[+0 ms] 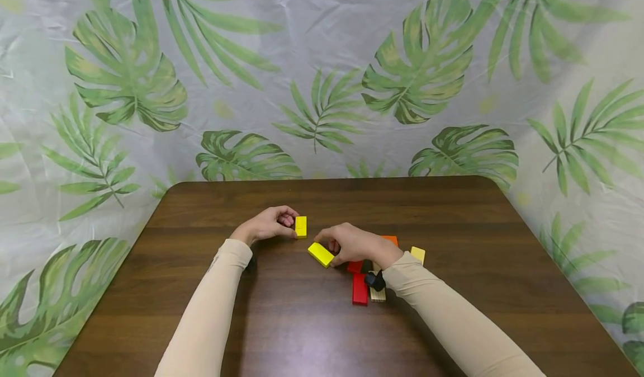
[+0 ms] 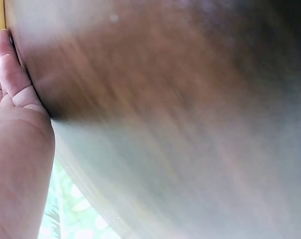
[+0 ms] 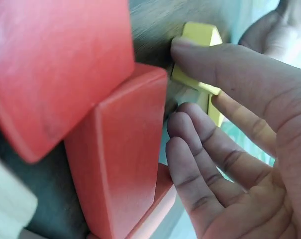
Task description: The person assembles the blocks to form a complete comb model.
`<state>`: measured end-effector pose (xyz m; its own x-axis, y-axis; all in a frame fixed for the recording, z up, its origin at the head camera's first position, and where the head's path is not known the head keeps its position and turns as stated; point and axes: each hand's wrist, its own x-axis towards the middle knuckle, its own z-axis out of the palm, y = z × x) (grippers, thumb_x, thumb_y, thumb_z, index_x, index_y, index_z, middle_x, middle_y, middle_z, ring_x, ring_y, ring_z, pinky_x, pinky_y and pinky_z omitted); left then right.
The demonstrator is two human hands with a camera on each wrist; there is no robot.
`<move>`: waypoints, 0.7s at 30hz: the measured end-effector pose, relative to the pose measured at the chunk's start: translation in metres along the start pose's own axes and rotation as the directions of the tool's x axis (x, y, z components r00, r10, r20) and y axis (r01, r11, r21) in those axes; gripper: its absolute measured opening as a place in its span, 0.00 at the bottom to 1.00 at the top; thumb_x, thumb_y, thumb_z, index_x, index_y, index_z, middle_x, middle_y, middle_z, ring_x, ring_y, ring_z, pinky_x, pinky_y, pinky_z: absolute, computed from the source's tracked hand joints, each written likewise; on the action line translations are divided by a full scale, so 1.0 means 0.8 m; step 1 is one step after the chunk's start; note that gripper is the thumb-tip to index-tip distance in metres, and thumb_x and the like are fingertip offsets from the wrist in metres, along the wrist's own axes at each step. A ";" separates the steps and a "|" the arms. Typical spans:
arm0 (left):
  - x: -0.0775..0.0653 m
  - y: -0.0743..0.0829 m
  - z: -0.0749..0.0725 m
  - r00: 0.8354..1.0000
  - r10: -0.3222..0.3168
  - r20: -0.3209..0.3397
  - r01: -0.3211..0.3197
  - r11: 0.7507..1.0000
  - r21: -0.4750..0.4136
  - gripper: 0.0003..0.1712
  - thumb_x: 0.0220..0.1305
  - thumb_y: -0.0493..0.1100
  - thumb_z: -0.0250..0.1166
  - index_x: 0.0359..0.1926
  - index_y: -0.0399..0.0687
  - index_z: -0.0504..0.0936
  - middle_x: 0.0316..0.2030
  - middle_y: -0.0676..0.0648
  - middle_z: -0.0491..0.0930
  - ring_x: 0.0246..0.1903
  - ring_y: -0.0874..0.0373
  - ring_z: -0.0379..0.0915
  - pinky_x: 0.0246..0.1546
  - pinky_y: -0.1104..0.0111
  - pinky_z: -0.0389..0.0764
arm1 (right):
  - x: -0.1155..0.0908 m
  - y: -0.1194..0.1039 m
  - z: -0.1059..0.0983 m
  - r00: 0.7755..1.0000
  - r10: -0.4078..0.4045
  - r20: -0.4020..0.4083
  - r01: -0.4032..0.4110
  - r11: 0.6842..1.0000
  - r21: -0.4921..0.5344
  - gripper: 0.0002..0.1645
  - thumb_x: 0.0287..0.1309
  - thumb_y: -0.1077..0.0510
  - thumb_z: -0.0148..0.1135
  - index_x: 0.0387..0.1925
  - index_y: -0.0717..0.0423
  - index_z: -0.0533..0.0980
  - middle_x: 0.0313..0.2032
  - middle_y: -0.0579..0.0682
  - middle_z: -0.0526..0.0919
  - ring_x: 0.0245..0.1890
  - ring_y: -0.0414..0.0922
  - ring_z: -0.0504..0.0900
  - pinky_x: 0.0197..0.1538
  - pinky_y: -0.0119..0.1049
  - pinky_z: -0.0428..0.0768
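Head view: left hand (image 1: 270, 224) pinches far yellow block (image 1: 301, 227) at its fingertips; right hand (image 1: 354, 243) pinches near yellow block (image 1: 320, 254); both blocks lie between the hands, apart.

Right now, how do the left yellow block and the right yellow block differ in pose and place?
- Angle: in the head view, the left yellow block has its long side pointing nearly straight away from the person; the right yellow block lies slanted.
- Place: the left yellow block is farther from the person; the right yellow block is nearer, and closer to the red blocks.
Shared: both are bright yellow and oblong.
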<state>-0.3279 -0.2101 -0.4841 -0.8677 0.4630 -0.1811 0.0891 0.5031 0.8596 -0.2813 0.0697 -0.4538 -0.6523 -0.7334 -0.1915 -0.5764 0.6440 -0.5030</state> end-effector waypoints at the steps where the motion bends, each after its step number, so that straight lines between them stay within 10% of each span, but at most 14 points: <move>1: 0.000 0.001 0.000 1.000 0.002 -0.001 -0.002 1.000 0.003 0.29 0.63 0.34 0.77 0.63 0.32 0.77 0.46 0.45 0.78 0.45 0.56 0.72 0.50 0.72 0.77 | 0.000 0.000 0.000 1.000 0.001 -0.003 -0.001 1.000 -0.004 0.37 0.57 0.60 0.83 0.67 0.55 0.79 0.38 0.48 0.83 0.36 0.39 0.78 0.44 0.32 0.82; 21: 0.002 0.000 0.002 1.000 -0.011 -0.021 0.012 1.000 0.027 0.29 0.63 0.36 0.77 0.63 0.34 0.78 0.46 0.46 0.78 0.46 0.56 0.73 0.51 0.72 0.77 | -0.008 -0.039 0.031 0.964 0.158 -0.212 -0.143 0.986 0.083 0.35 0.49 0.50 0.89 0.54 0.62 0.82 0.43 0.51 0.85 0.43 0.44 0.81 0.54 0.41 0.86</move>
<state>-0.3286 -0.2078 -0.4852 -0.8785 0.4423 -0.1808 0.0923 0.5284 0.8440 -0.2468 0.0488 -0.4574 -0.8248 -0.5590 -0.0852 -0.4338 0.7222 -0.5388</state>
